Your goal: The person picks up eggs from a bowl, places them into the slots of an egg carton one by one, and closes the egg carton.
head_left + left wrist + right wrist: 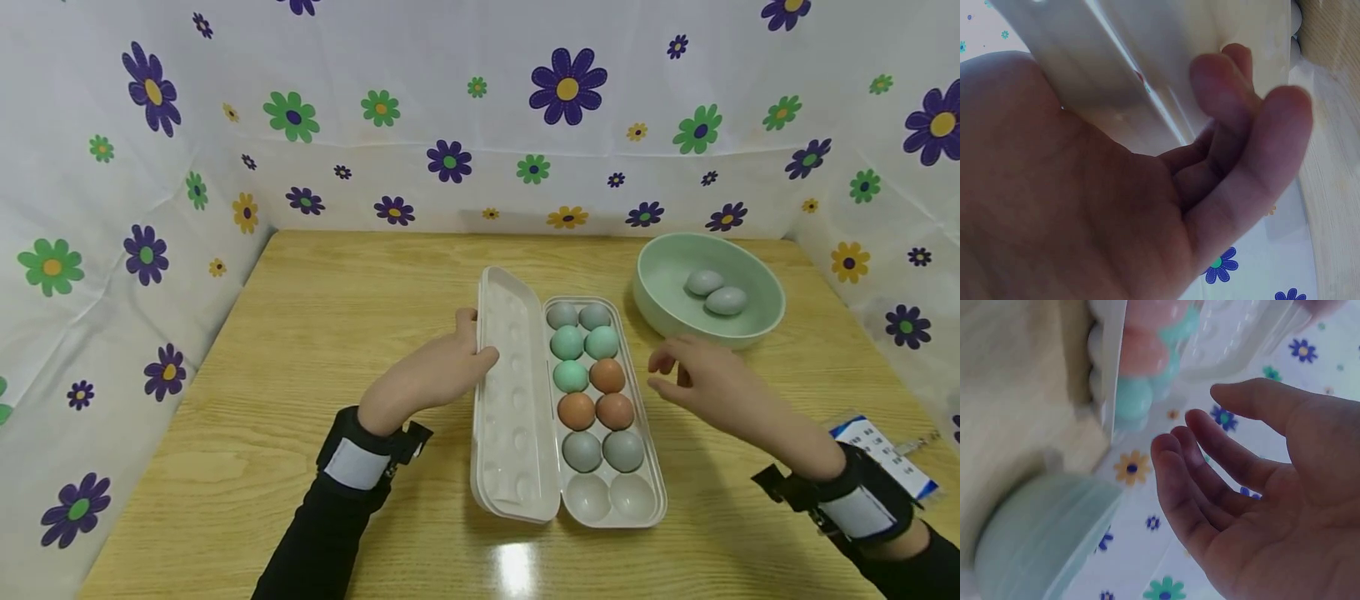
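An egg carton (pixel 651 467) lies open in the middle of the table, its pale lid (pixel 517 450) tilted up on the left. Its cups hold grey eggs (pixel 582 451), green eggs (pixel 567 342) and brown eggs (pixel 577 411); the two nearest cups are bare. My left hand (pixel 438 367) holds the lid's left edge, thumb over the rim and fingers behind it. Over the table between carton and bowl hovers my right hand (pixel 708 383), fingers loosely bent, with nothing in it. Two grey eggs (pixel 726 301) sit inside the green bowl (pixel 652 296) at the back right.
A blue and white card (pixel 885 454) lies on the wooden table (pixel 315 333) at the right, partly behind the right wrist strap. Flower-printed cloth (pixel 450 83) rises behind the table and along both sides.
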Available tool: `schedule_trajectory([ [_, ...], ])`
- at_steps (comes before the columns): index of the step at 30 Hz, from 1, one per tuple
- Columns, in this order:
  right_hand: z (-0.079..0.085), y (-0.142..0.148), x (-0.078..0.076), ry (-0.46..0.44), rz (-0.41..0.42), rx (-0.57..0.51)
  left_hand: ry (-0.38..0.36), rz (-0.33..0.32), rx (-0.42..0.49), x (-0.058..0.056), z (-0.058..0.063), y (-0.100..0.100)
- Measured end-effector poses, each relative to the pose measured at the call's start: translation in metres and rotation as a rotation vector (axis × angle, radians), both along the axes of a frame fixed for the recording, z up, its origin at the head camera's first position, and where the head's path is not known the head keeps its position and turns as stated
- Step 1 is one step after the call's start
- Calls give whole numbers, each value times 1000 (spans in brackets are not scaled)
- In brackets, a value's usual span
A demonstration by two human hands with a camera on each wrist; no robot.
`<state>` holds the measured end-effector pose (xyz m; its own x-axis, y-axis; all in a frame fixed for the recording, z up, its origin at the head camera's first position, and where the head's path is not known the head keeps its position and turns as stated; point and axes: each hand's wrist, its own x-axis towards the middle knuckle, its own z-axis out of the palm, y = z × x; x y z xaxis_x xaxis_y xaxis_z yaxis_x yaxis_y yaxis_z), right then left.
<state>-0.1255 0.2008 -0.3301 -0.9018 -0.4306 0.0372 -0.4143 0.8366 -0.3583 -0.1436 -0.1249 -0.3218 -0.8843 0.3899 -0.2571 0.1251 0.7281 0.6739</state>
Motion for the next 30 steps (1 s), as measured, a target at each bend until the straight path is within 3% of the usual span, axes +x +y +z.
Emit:
schedule_trajectory([
  [8,14,33,-49,75,-85,49,-13,0,1,0,0,-1],
  [15,10,64,-90,3,-90,87,-14,0,-7,1,1,0],
  [22,-3,86,-117,-100,-150,144,-18,2,-19,1,2,0],
  [30,-35,107,-135,-128,-224,118,-22,-2,-19,0,1,-1],
])
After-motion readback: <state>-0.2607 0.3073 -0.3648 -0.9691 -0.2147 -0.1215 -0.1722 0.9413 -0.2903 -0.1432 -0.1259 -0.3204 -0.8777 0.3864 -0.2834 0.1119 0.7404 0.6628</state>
